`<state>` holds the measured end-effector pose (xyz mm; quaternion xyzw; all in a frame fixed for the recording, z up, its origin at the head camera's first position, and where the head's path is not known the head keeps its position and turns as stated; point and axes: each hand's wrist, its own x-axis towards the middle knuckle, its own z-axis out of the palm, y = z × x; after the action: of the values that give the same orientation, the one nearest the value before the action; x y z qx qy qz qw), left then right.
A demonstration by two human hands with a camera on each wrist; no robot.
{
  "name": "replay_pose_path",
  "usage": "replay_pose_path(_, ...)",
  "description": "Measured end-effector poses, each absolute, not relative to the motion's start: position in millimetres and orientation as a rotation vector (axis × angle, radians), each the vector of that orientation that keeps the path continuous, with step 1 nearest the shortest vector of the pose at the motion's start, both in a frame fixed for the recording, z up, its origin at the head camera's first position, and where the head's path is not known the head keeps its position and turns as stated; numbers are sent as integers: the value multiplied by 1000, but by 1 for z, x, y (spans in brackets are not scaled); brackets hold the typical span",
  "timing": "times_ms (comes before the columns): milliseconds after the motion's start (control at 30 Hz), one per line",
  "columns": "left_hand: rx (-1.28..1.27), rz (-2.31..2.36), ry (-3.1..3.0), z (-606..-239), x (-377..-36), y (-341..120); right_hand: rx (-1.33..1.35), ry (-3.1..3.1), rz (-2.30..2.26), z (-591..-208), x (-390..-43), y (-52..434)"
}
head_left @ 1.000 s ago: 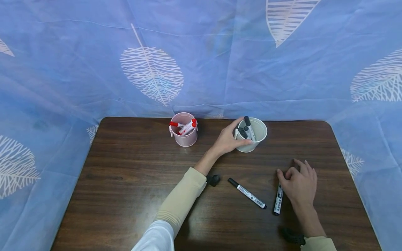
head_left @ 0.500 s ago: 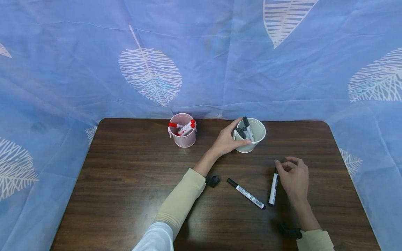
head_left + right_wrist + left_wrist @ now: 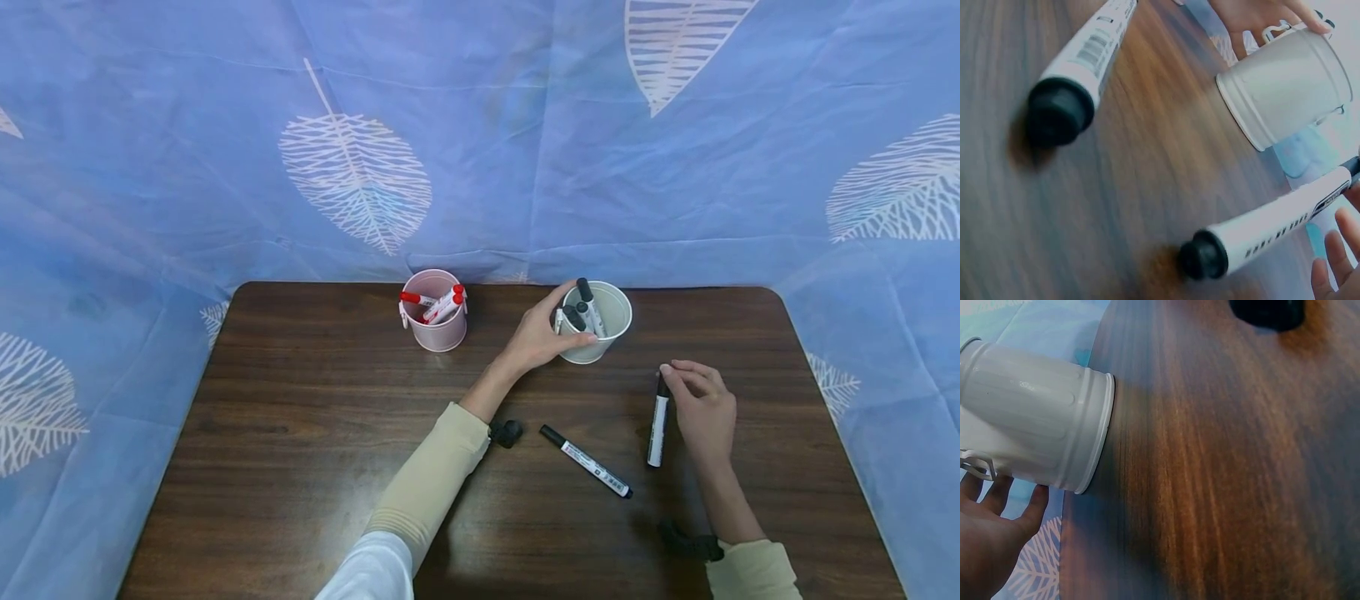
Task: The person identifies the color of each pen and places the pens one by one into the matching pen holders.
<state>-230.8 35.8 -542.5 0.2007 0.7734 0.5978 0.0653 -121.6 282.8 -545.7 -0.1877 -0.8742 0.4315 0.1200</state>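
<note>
On the dark wooden table (image 3: pixel 315 417), my left hand (image 3: pixel 561 323) grips the side of a white cup (image 3: pixel 611 321) that holds several black markers (image 3: pixel 585 302). In the left wrist view the white cup (image 3: pixel 1035 434) lies against my palm (image 3: pixel 988 550). My right hand (image 3: pixel 670 375) pinches the cap end of a black-capped white marker (image 3: pixel 658 427), right of the cup. The right wrist view shows that marker (image 3: pixel 1272 225) with its tail end near the tabletop. A second black marker (image 3: pixel 587 461) lies loose on the table between my arms; it shows as the second marker (image 3: pixel 1079 69) in the right wrist view.
A pink cup (image 3: pixel 433 323) with red markers (image 3: pixel 442 302) stands at the back, left of the white cup. Blue leaf-print cloth (image 3: pixel 480 150) hangs behind and around the table. Black wrist mounts (image 3: pixel 507 432) sit on both forearms.
My right hand has taken the marker by its cap end and drawn it away from me toward the white cup. The left hand has kept its hold on the cup.
</note>
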Motion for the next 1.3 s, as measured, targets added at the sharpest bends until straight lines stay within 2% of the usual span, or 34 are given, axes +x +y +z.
replay_pose_path(333, 597, 1821, 2312, -540, -230, 36, -317, -2734, 1087, -540, -124, 281)
replay_pose_path(500, 599, 1813, 2312, -540, -230, 36, -321, -2576, 1265, -530, -126, 278)
replay_pose_path(767, 614, 1823, 2312, -544, -232, 36, -58, -2235, 1435, -510, -134, 275)
replay_pose_path(1300, 622, 1817, 2341, -546, -233, 36, 130, -2399, 807, -502, -135, 278)
